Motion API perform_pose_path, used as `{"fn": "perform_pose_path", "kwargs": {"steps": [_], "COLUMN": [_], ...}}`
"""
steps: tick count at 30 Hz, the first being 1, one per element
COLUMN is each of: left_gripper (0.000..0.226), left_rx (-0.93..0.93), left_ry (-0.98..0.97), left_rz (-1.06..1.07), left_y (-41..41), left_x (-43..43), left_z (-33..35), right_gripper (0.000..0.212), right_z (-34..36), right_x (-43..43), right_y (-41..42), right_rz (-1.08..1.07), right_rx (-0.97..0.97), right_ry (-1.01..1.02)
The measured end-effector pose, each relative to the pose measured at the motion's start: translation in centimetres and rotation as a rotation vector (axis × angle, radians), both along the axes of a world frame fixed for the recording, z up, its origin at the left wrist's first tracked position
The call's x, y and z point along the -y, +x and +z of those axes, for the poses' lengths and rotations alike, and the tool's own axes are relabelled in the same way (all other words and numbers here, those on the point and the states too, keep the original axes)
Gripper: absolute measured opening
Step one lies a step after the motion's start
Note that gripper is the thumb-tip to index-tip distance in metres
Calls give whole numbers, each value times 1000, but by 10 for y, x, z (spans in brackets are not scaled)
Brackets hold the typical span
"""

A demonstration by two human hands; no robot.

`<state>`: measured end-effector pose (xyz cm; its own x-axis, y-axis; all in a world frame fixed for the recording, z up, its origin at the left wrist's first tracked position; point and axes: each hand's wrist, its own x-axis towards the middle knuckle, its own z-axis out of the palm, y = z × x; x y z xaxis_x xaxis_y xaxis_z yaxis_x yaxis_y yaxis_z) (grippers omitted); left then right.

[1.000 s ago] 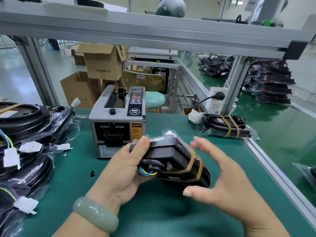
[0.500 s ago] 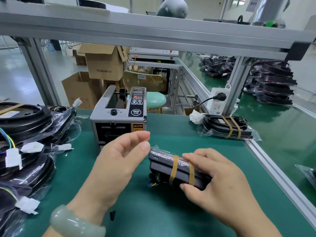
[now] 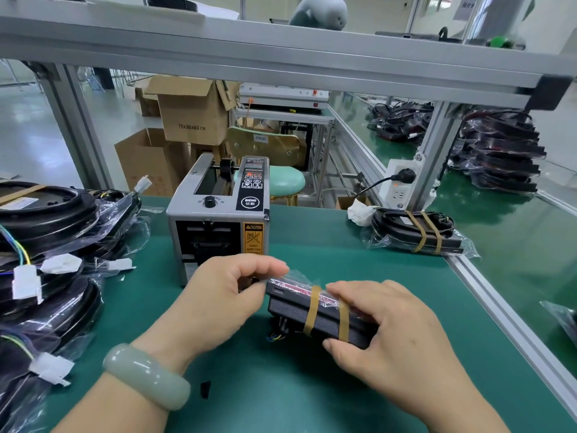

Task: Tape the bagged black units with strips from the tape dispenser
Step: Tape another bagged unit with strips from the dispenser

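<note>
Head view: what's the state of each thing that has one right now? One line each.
Bagged unit: two tape strips round it, held in both hands.
Left hand: pinches the bag's loose end.
Right hand: grips the unit's right end.
Tape dispenser: display lit; outlet partly hidden by the left hand.
Finished unit: bagged, two strips round it, lying untouched.
Plug: in the socket.
Cardboard box: flaps open.

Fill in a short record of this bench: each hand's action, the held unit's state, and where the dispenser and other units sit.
Left hand: pinches the bagged unit at its loose plastic end
Right hand: grips its other end
Bagged unit: bound by two tape strips
Tape dispenser: on the table, behind the hands
Taped unit: at the table's right edge
Stack of bagged units: far left
</note>
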<state>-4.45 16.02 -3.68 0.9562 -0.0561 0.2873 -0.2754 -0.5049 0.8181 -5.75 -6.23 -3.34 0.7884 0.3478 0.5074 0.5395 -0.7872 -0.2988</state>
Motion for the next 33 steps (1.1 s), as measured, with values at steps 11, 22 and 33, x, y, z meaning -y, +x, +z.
{"fn": "perform_pose_path", "kwargs": {"steps": [11,22,33], "left_gripper": [26,15,12], "left_rx": [90,-89,-490], "left_ry": [165,-195,-1087], "left_rz": [28,243,517], "left_y": [14,18,22], "left_x": [-8,-4,-26], "left_z": [-1,4,8], "right_gripper": [48,50,48], "right_z": [2,0,1], "right_x": [3,3,2], "right_y": [0,0,-1], "right_rz": [23,-5,-23], "right_rx": [-84,-93,-130], "right_ry": [-40,-22,-28]}}
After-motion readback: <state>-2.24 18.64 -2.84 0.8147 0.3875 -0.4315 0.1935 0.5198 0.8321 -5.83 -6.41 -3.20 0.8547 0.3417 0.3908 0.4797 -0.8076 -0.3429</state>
